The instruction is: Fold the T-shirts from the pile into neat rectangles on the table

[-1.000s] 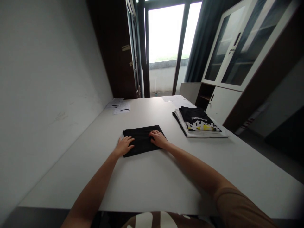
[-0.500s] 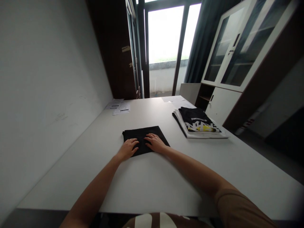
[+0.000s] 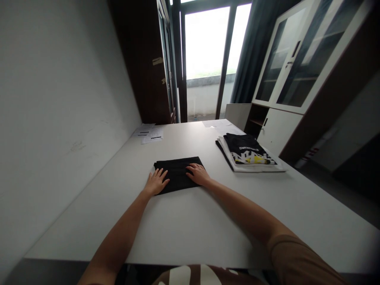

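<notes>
Left hand (image 3: 155, 183) and right hand (image 3: 198, 174) have spread apart; fingers loose, flat atop folded black cloth (image 3: 177, 174), long axis left-right between them.

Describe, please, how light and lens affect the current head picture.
Head view: the window is blown out white, a soft sheen lies on the far tabletop, the folded black cloth shows little detail, and the white cabinet leans, probably from wide-angle distortion.

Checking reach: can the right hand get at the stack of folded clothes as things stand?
Probably yes: the right hand rests on the black cloth, and only tabletop shows between hand and stack.
</notes>
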Motion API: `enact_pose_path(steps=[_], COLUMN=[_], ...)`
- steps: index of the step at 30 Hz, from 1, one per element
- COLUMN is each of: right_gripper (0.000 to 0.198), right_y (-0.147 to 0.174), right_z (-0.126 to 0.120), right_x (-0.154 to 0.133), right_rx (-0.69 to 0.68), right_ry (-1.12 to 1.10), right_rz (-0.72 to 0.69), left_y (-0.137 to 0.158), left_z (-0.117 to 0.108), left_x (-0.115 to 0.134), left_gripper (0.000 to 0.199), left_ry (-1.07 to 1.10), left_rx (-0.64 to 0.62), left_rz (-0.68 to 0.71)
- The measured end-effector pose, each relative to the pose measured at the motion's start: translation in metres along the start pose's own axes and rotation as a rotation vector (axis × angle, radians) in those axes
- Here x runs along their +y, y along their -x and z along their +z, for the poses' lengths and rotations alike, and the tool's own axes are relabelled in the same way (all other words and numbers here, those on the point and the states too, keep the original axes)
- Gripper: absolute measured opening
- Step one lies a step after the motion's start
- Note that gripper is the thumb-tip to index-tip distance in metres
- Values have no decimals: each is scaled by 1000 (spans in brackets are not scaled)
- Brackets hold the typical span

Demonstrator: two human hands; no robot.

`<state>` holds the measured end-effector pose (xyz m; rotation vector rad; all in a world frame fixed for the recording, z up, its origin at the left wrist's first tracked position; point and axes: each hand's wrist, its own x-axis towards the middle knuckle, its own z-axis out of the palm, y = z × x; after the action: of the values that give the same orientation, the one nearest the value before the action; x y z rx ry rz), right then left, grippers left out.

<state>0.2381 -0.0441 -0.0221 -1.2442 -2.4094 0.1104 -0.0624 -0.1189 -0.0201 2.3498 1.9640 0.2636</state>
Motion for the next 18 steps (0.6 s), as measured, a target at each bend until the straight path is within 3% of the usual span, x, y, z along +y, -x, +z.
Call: enact_pose_path(steps=[5, 10, 18], right_gripper=[44, 44, 44], right_y=[1, 1, 0], right_z=[-2, -5, -1], right_x=[-2, -4, -3], right_rx=[-18, -30, -24], right_ry=[4, -6, 4], right_rz=[17, 20, 27], left_y=[2, 6, 19], left_z=[-5, -13, -24], left_x=[-3, 7, 41], left_gripper=[59, 41, 35], left_ry=[-41, 8, 187], left_rx=[68, 154, 145], left_rz=[-112, 133, 402])
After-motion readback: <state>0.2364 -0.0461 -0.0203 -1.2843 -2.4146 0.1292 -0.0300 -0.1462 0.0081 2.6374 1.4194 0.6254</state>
